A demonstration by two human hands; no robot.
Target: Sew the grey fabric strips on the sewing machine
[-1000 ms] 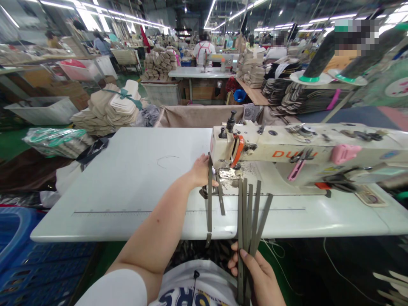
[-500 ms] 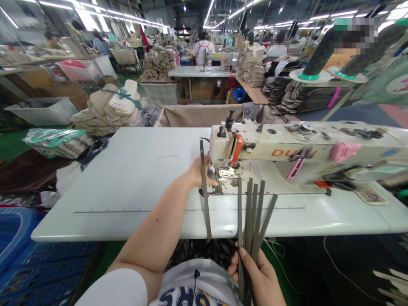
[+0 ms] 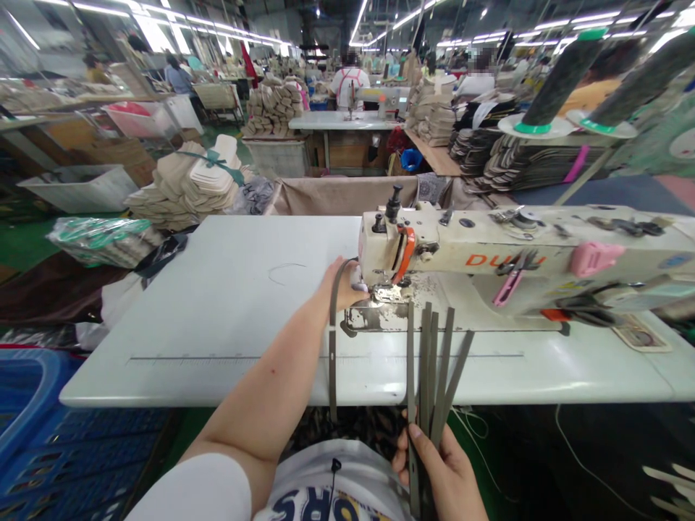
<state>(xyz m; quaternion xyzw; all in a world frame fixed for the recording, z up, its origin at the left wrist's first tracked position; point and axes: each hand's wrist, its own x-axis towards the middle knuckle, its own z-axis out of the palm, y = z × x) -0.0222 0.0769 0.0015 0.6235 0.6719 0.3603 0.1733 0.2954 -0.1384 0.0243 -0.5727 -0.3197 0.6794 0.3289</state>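
My left hand point(image 3: 343, 284) reaches beside the needle end of a cream sewing machine point(image 3: 489, 253) and is closed on a long grey strap point(image 3: 331, 347). That strap arcs over the hand and hangs down past the table's front edge. My right hand point(image 3: 442, 467) sits low, in front of the table edge, closed on a fanned bundle of several grey straps point(image 3: 431, 369) that point up toward the machine's metal plate point(image 3: 377, 316).
The white sewing table point(image 3: 228, 304) has a ruler line near its front. A blue crate point(image 3: 70, 449) sits at lower left. Stacks of beige soles point(image 3: 190, 184) and dark soles point(image 3: 521, 170) lie behind. Thread cones point(image 3: 559, 79) stand at right. Other workers sit far back.
My left hand has drawn its strap away from the needle area to the left, so the strap now loops over the hand and hangs further left. The right hand's bundle barely moved.
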